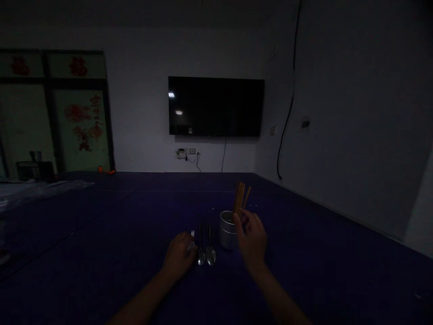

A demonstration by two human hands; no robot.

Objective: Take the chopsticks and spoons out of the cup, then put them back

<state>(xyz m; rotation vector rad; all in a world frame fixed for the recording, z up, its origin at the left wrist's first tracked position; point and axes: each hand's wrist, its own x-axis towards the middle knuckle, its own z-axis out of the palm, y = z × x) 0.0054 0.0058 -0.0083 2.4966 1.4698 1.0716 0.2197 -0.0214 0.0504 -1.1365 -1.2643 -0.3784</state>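
Note:
A round metal holder stands on the dark blue surface, with several wooden chopsticks sticking up from it. My right hand is raised beside the holder, its fingers curled around the lower part of the chopsticks. Two metal spoons lie side by side just left of the holder. My left hand rests on the surface next to the spoons, fingers closed on a small pale piece, apparently another utensil.
A dark wall-mounted TV hangs on the far wall above sockets and a cable. At the left are glass doors with red decorations, with clear plastic sheeting on the surface in front. A white wall runs along the right.

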